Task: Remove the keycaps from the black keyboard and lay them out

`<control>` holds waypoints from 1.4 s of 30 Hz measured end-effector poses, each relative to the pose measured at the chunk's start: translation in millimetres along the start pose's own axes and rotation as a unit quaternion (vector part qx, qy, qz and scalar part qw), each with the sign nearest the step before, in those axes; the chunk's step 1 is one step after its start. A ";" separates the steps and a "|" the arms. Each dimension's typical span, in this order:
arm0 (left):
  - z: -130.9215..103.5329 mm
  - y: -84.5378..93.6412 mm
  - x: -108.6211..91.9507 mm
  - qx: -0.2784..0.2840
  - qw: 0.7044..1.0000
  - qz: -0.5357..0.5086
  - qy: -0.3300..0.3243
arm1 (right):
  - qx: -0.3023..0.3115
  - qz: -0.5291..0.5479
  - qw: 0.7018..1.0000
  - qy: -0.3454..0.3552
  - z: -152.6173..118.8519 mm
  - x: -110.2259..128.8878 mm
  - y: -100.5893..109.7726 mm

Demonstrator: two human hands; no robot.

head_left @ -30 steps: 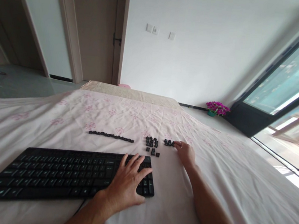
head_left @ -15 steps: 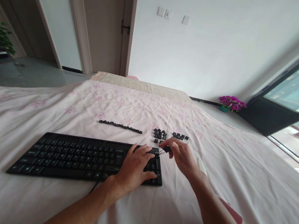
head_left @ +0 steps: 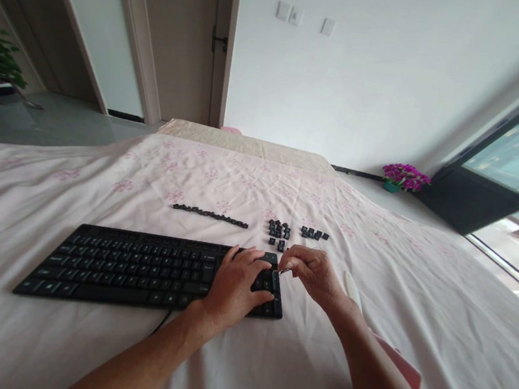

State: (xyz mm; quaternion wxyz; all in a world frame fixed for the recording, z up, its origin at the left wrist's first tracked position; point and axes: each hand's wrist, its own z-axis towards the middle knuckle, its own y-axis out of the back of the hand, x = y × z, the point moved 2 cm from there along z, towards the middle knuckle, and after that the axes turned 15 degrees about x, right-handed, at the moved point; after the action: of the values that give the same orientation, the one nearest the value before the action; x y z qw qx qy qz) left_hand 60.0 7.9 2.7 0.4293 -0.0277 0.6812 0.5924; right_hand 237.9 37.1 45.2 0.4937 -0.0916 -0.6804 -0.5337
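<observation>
A black keyboard (head_left: 127,267) lies on the pink-flowered cloth. My left hand (head_left: 239,283) rests over its right part, fingers spread, hiding some keys. At the keyboard's right edge, my right hand (head_left: 311,273) pinches a small metal tool (head_left: 284,271), its wire end close to the keys; most of the tool is hidden by the fingers. Beyond the keyboard lie a long row of small black keycaps (head_left: 209,215), a cluster of keycaps (head_left: 278,230) and a smaller group of keycaps (head_left: 314,233).
A pink object (head_left: 397,363) lies partly beneath my right forearm, with a whitish item (head_left: 352,289) by the wrist. A cable (head_left: 161,321) leaves the keyboard's near edge. Purple flowers (head_left: 406,176) stand on the floor beyond the cloth.
My right hand has turned, and the dark piece seen at its fingers before no longer shows there. The tool's end is now lower, nearer the keyboard's right edge. My left hand stays in place.
</observation>
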 end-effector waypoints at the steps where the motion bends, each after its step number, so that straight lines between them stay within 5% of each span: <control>1: 0.2 0.2 -0.5 -0.002 1.000 -0.001 0.002 | 0.005 0.003 1.000 -0.001 -0.2 -1.8 -0.2; 21: -0.1 -4.0 -8.0 -0.001 1.000 0.005 0.007 | 0.066 -0.114 0.987 0.090 2.9 7.3 -24.9; 27: -1.0 -3.0 -9.2 -0.007 1.000 0.000 0.007 | 0.001 0.002 0.999 0.051 -1.8 -10.4 -16.8; 35: 5.2 -5.1 -16.4 -0.057 0.998 0.021 0.031 | -0.004 -0.080 0.992 0.099 -0.4 3.5 -29.4; 42: 12.7 -10.2 -23.7 -0.071 0.996 0.027 0.049 | -0.151 -0.061 0.980 0.118 3.5 0.5 -40.1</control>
State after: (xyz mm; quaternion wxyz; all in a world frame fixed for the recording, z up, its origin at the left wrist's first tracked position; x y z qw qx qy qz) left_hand 87.5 4.3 10.2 0.3760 -0.0689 0.6579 0.6489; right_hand 209.5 23.1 20.3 0.5174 -0.0599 -0.5330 -0.6667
